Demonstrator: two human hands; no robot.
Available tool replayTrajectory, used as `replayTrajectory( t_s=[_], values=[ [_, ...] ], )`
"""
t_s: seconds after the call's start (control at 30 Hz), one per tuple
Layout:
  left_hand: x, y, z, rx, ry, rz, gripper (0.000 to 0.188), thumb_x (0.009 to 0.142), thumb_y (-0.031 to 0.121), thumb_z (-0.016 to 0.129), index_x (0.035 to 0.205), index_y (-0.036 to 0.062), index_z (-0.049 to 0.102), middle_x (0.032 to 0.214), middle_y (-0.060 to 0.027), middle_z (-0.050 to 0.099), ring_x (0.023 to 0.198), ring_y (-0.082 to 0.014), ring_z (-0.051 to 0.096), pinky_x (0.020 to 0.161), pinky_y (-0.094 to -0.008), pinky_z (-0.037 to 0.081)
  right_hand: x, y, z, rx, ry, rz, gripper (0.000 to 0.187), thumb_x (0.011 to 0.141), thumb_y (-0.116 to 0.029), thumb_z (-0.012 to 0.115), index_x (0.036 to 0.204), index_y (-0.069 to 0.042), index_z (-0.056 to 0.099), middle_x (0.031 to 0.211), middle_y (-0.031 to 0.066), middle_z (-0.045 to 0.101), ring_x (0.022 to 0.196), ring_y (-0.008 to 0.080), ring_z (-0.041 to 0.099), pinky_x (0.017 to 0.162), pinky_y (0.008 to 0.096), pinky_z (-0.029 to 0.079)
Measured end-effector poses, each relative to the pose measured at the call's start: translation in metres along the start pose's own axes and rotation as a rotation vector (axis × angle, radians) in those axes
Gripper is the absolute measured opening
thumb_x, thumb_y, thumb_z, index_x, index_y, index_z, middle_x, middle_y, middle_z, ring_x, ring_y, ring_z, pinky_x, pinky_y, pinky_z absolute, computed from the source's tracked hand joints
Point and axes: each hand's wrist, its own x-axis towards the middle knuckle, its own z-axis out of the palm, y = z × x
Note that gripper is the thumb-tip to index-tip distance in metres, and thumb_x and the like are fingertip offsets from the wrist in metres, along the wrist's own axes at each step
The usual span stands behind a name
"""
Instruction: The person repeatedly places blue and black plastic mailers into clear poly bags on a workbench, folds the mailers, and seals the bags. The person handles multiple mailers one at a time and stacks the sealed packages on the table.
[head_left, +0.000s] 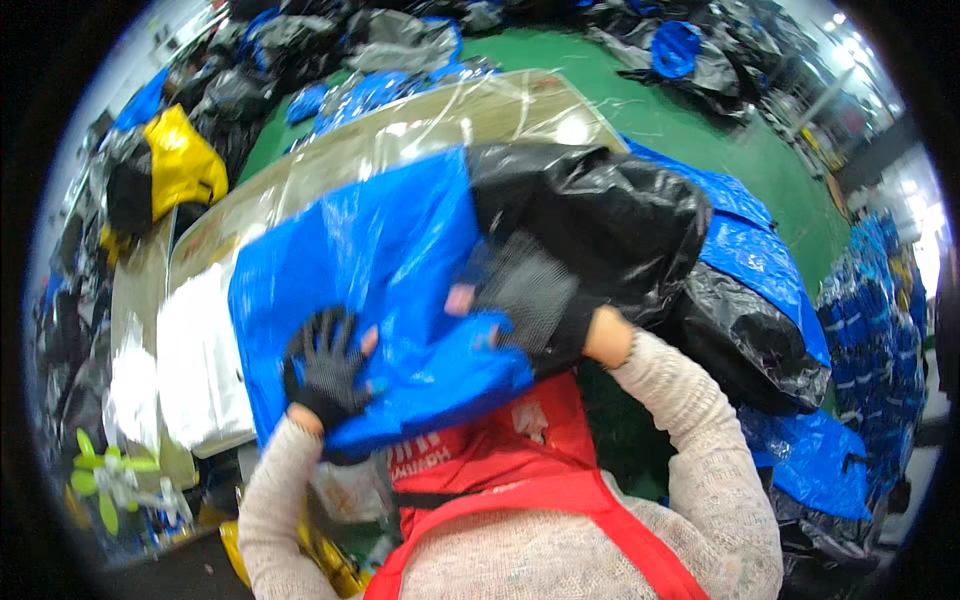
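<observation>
A large glossy plastic bag or cover (350, 240), blue on the left with a black part (600, 205) on the right, is spread over the worktable in front of me. My left hand (328, 365), in a black glove with bare fingertips, lies on the blue part near its front edge, fingers spread. My right hand (535, 300), gloved alike and blurred by motion, rests near the seam between blue and black, its bare fingertips apart on the blue. The front edge of the blue part hangs over my red apron (500, 430).
White sheets (200, 360) are stacked at the table's left, near a small green-bladed fan (110, 480). More black and blue plastic (750, 330) bulges at the right. A yellow bag (185, 160) lies far left. Piles of plastic (400, 45) cover parts of the green floor (560, 60).
</observation>
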Motion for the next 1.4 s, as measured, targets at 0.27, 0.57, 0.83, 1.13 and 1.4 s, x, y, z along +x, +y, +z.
replayTrajectory(
  t_s=[0.27, 0.57, 0.83, 1.13, 1.4],
  values=[
    [-0.014, 0.006, 0.011, -0.335, -0.142, 0.023, 0.074, 0.075, 0.064, 0.062, 0.134, 0.0179, 0.054, 0.143, -0.0227, 0.041, 0.133, -0.046, 0.034, 0.111, -0.0564, 0.022, -0.038, 0.126, 0.009, -0.145, -0.044, 0.378, 0.055, 0.082, -0.047, 0.065, 0.132, -0.027, 0.054, 0.135, 0.0211, 0.05, 0.133, 0.041, 0.037, 0.111, 0.0577, 0.02],
    [0.271, 0.097, -0.11, -0.375, 0.528, 0.439, 0.074, 0.085, 0.064, 0.047, 0.142, 0.0162, 0.044, 0.146, -0.0229, 0.037, 0.134, -0.0438, 0.032, 0.113, -0.0572, 0.013, -0.163, 0.165, -0.041, 0.538, 0.917, 1.192, 0.074, 0.08, -0.023, 0.073, 0.139, 0.004, 0.036, 0.125, 0.0208, 0.057, 0.117, 0.0254, 0.055, 0.1, 0.0352, 0.044],
    [0.326, 0.135, 0.016, -0.455, 0.429, 0.499, 0.088, 0.076, 0.075, 0.049, 0.144, 0.0202, 0.041, 0.152, -0.0209, 0.027, 0.141, -0.0434, 0.019, 0.11, -0.0656, 0.005, -0.127, 0.171, -0.075, 0.562, 0.857, 0.62, 0.068, 0.094, -0.023, 0.061, 0.148, -0.004, 0.024, 0.11, 0.0127, 0.065, 0.098, 0.0191, 0.061, 0.093, 0.0318, 0.046],
    [0.353, 0.171, -0.076, -0.75, 0.508, 0.629, 0.091, 0.082, 0.071, 0.048, 0.138, -0.0001, 0.044, 0.147, -0.0259, 0.035, 0.137, -0.0443, 0.031, 0.113, -0.0487, 0.021, -0.179, 0.164, 0.031, 0.453, 0.736, 0.906, 0.032, 0.092, -0.026, 0.052, 0.105, 0.001, 0.063, 0.091, 0.0223, 0.067, 0.092, 0.0383, 0.063, 0.082, 0.0419, 0.049],
    [0.355, 0.212, -0.027, -0.515, 0.517, 0.727, 0.078, 0.078, 0.07, 0.053, 0.136, 0.0178, 0.049, 0.148, -0.0174, 0.036, 0.14, -0.0406, 0.025, 0.112, -0.0625, 0.009, -0.181, 0.144, -0.076, 0.038, 0.105, 1.174, 0.038, 0.089, -0.015, 0.061, 0.124, -0.001, 0.055, 0.114, 0.0218, 0.06, 0.097, 0.033, 0.061, 0.086, 0.0415, 0.048]
  ],
)
